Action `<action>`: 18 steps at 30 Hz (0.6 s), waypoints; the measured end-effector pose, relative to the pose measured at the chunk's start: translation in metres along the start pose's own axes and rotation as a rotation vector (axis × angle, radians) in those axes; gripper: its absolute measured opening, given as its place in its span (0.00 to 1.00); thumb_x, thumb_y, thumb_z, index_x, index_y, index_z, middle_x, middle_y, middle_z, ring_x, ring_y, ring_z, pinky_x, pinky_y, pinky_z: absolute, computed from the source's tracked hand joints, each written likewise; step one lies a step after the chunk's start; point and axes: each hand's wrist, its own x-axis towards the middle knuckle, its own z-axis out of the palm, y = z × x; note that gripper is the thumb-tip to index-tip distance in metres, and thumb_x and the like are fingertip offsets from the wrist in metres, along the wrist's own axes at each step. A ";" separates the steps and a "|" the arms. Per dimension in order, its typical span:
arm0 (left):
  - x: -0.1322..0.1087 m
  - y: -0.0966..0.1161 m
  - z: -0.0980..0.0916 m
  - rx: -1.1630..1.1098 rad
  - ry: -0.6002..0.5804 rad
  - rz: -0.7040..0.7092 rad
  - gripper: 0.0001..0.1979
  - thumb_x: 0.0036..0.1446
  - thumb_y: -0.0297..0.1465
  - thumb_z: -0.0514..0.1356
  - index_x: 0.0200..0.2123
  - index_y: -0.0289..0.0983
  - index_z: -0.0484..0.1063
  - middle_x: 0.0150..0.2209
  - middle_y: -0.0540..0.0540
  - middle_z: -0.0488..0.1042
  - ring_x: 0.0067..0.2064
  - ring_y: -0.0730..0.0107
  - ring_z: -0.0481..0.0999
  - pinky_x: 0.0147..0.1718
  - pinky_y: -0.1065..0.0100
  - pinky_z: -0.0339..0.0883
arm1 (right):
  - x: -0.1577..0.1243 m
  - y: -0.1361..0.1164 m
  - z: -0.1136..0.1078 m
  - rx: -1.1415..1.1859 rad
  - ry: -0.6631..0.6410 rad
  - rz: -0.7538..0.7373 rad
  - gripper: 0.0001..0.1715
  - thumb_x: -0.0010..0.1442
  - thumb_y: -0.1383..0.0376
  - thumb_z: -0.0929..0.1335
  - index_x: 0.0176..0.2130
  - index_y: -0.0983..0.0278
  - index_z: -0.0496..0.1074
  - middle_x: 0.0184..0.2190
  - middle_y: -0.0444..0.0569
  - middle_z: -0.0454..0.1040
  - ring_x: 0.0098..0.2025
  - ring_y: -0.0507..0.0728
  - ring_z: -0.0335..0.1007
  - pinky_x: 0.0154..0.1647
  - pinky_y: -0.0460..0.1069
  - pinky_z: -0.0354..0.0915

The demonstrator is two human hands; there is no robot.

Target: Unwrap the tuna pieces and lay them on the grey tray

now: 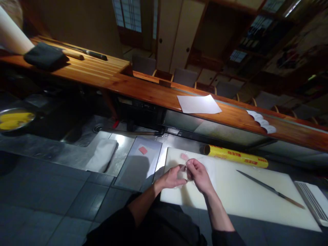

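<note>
Pinching likely cling film (182,172) — left hand (170,177), right hand (200,175) — contents hidden

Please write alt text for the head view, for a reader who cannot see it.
The left hand and right hand pinch a small translucent piece above a white cutting board. A long knife lies on the board, with a yellow roll of plastic wrap behind it.

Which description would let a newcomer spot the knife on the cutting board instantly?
Find the white cutting board in front of the person. On its right half lies a slim knife, diagonal, wooden handle lower right: the only blade on the board.
</note>
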 end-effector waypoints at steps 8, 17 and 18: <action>0.010 0.000 -0.014 -0.056 0.300 -0.005 0.09 0.55 0.34 0.58 0.32 0.35 0.75 0.41 0.44 0.76 0.44 0.65 0.74 0.45 0.67 0.66 | -0.002 -0.009 -0.011 0.398 0.181 -0.075 0.23 0.53 0.52 0.74 0.34 0.62 0.62 0.18 0.34 0.55 0.19 0.45 0.49 0.22 0.42 0.51; 0.012 0.016 -0.048 -0.120 0.286 -0.072 0.13 0.55 0.38 0.57 0.28 0.35 0.75 0.28 0.47 0.76 0.31 0.69 0.72 0.33 0.69 0.63 | 0.008 0.022 -0.033 -0.283 -0.151 0.016 0.12 0.47 0.63 0.74 0.31 0.66 0.71 0.22 0.40 0.65 0.26 0.50 0.58 0.29 0.46 0.54; 0.014 0.016 -0.049 -0.131 0.304 -0.087 0.12 0.54 0.37 0.57 0.26 0.35 0.73 0.27 0.48 0.75 0.30 0.69 0.71 0.32 0.70 0.62 | 0.011 0.028 -0.034 -0.288 -0.155 0.007 0.12 0.49 0.61 0.73 0.27 0.66 0.69 0.21 0.40 0.65 0.26 0.51 0.57 0.30 0.47 0.54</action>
